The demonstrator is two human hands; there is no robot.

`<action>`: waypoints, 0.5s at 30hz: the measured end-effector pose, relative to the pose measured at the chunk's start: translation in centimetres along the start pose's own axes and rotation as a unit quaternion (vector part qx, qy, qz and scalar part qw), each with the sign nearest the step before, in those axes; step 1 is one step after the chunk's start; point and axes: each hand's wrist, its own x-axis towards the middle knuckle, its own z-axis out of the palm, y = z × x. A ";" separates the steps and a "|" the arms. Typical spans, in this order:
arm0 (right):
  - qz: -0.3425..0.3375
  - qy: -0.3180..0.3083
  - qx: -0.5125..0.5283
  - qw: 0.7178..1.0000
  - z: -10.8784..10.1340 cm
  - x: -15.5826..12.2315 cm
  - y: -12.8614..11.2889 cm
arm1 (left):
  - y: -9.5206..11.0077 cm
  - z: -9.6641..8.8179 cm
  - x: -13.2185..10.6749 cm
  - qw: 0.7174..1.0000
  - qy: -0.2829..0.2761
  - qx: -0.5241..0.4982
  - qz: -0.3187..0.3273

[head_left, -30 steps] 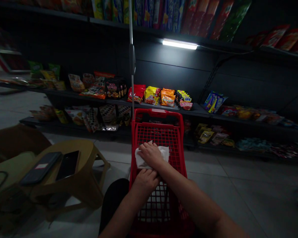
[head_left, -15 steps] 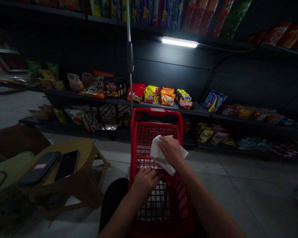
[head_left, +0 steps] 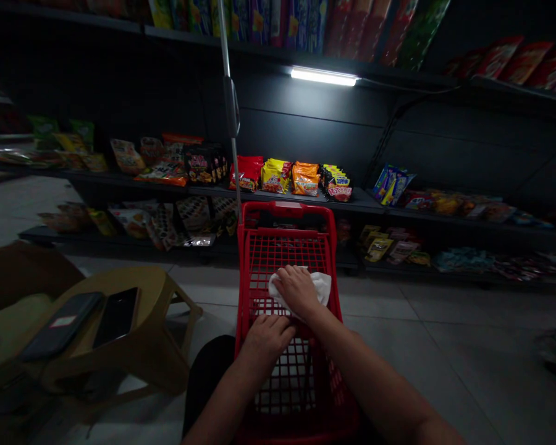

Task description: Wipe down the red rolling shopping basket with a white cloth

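A red plastic shopping basket [head_left: 332, 259] with a grid of slots stands in front of me, between my legs and the shelves. My right hand [head_left: 297, 289] presses a crumpled white cloth [head_left: 323, 285] against the grid around its middle; the palm hides part of the cloth. Lower and to the left, my left hand [head_left: 267, 337] is closed over the crossbar of the basket, its fingers bent across the edge. The thumb side lies close to the cloth.
To the left, a yellow plastic stool [head_left: 155, 290] carries a phone [head_left: 117, 316] and a dark flat device [head_left: 62, 324]. A metal pole [head_left: 229, 93] rises by the basket's left side. Behind are shelves with snack packets [head_left: 275, 176] and a lit tube lamp [head_left: 323, 76].
My right hand has slid slightly left and down on the grid, and the cloth is now more bunched under it. My left hand keeps its place on the basket. The view has shifted a little.
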 end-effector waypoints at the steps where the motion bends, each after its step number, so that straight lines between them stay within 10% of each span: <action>1: 0.012 0.003 0.044 0.999 0.0 0.2 0.3 | 0.1 0.0 -0.1 1.000 0.002 0.000 -0.004; 7: 0.184 0.178 0.377 0.890 -4.4 -0.2 4.5 | 0.4 -0.2 -0.4 0.999 0.013 -0.021 -0.024; 10: 0.153 0.192 0.245 0.938 -6.7 -1.4 5.7 | 0.4 -0.2 -0.3 0.999 0.016 -0.024 -0.027; 15: 0.037 -0.012 -0.037 0.999 -4.2 -3.9 4.3 | 0.2 0.1 0.0 1.000 -0.010 -0.012 -0.015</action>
